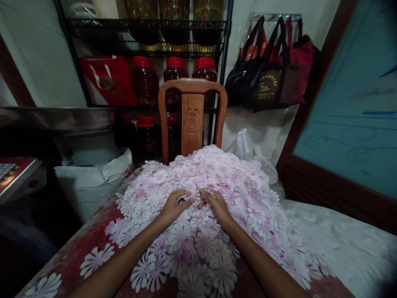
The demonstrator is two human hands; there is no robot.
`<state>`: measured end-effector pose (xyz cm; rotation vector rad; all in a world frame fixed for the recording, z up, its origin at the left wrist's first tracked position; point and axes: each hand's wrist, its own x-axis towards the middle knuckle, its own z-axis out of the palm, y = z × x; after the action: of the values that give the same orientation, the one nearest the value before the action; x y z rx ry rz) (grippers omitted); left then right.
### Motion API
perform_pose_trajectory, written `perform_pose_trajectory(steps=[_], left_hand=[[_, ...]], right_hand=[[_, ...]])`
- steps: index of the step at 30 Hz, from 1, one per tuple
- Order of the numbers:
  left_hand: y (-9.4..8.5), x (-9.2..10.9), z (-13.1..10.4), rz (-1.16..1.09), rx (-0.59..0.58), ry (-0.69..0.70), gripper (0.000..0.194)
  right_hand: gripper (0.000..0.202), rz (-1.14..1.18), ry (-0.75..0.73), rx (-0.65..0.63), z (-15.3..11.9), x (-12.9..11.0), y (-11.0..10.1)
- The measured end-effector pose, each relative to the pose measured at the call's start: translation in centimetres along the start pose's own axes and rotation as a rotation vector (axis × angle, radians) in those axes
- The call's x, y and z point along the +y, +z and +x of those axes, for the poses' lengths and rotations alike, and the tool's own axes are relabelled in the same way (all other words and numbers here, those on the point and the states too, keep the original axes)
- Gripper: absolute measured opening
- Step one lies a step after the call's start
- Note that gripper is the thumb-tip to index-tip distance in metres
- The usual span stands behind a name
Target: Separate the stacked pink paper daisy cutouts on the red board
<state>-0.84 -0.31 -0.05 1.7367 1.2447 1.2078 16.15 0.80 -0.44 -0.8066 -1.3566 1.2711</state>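
Note:
A big heap of white and pale-pink flower cutouts (248, 194) covers most of the red table (114, 248). Over the middle of the heap, my left hand (178, 203) and my right hand (215, 203) come close together. Between their fingertips is one flower cutout (195, 198), its petals partly hidden by the fingers. The left thumb and index finger curve into a pinch at its left side. The right fingers are bent around its right side. A few cutouts (97, 260) lie apart at the table's left.
A carved wooden chair (192, 111) stands behind the table, before a black rack (145, 25) of red-lidded jars (144, 80). Bags (263, 78) hang on the wall. A white sack (96, 182) is at left; white sheeting (350, 244) lies at right, near a framed panel (350, 140).

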Motion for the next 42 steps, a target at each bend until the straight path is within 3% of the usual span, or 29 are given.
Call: perform_pose_trajectory(steps=[13,19,25,30,33,37,42], left_hand=[[0.0,0.1,0.0,-0.052,0.064,-0.025,0.04],[0.1,0.2,-0.1,-0.121,0.148,-0.088,0.057],[0.1,0.9,-0.4,-0.127,0.117,-0.046,0.061],[0.1,0.2,-0.1,-0.027,0.033,0.017,0.041],[0.2,-0.1,-0.1,0.018,0.019,0.029,0.042],[0.1,0.2,-0.3,-0.096,-0.001,0.015,0.057],[-0.2,0.5,-0.3,-0.092,-0.08,0.076,0.041]], right_hand=[[0.054,0.212,0.012,0.008,0.0,0.3,0.0],[0.038,0.108,-0.039,-0.027,-0.5,0.4,0.0],[0.031,-0.093,-0.125,-0.025,-0.2,0.4,0.3],[0.028,-0.19,-0.18,-0.031,0.0,0.5,0.2],[0.031,-0.202,-0.17,0.008,0.1,0.8,-0.1],[0.042,-0.171,-0.125,0.054,0.1,1.1,-0.2],[0.047,-0.113,-0.067,-0.016,-0.2,0.8,0.2]])
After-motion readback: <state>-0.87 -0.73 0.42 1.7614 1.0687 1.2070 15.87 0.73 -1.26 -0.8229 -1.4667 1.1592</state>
